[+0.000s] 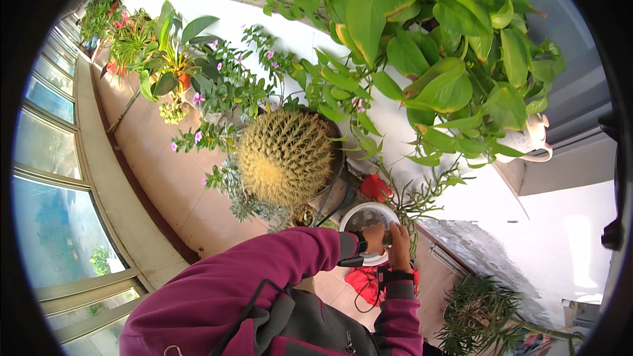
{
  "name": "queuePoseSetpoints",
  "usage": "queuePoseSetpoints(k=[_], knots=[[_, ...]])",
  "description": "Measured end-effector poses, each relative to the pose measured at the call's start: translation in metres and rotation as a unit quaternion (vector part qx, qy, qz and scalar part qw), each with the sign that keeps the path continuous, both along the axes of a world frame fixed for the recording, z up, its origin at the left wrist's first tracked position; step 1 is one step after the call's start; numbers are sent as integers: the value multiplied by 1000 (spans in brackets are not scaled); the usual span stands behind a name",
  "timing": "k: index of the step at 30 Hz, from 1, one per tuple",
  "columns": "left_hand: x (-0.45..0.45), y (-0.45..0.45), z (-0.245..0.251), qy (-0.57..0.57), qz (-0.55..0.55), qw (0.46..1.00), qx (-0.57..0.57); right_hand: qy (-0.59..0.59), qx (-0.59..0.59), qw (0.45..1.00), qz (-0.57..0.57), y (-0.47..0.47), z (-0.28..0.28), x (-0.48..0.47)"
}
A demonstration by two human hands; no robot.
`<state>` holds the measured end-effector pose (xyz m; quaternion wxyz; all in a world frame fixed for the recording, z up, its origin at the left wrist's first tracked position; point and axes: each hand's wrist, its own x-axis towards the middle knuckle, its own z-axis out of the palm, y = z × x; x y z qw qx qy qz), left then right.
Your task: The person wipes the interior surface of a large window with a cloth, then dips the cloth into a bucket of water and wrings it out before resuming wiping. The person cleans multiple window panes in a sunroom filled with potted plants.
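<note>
My left hand (374, 238), with a dark band at the wrist, is over a round white bucket (347, 218), its fingers curled. Close on its right is my right hand (399, 244), at the bucket's right rim, also with curled fingers. Something small and dark shows between the two hands, too small to make out. The bucket holds something dull grey-brown. Just above it in the view stands a large round cactus (284, 158) with yellow spines, in a dark pot. A red object (376, 188) lies between the cactus pot and the bucket.
Thin-stemmed green plants (418, 198) crowd the bucket's right side. Red bags or cloth (363, 284) lie below it on the tiled floor. Broad pothos leaves (445, 79) hang at upper right near a white ceramic pot (526, 141). Pink-flowered plants (222, 89) spread leftward. Windows line the left.
</note>
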<state>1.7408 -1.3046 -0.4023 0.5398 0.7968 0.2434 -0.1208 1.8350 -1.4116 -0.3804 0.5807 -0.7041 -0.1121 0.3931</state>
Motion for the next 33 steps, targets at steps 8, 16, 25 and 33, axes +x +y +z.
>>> queuePoseSetpoints(k=[8,16,25,33], knots=[[-19,11,10,-146,104,983,32,21,-42,992,-121,-26,18,2],[-77,32,80,-185,116,881,-419,-104,-3,992,-77,1,59,-68],[-253,118,112,-118,137,967,-177,40,23,995,83,72,125,-207],[-423,128,156,-193,238,902,-303,39,43,951,303,148,155,-325]])
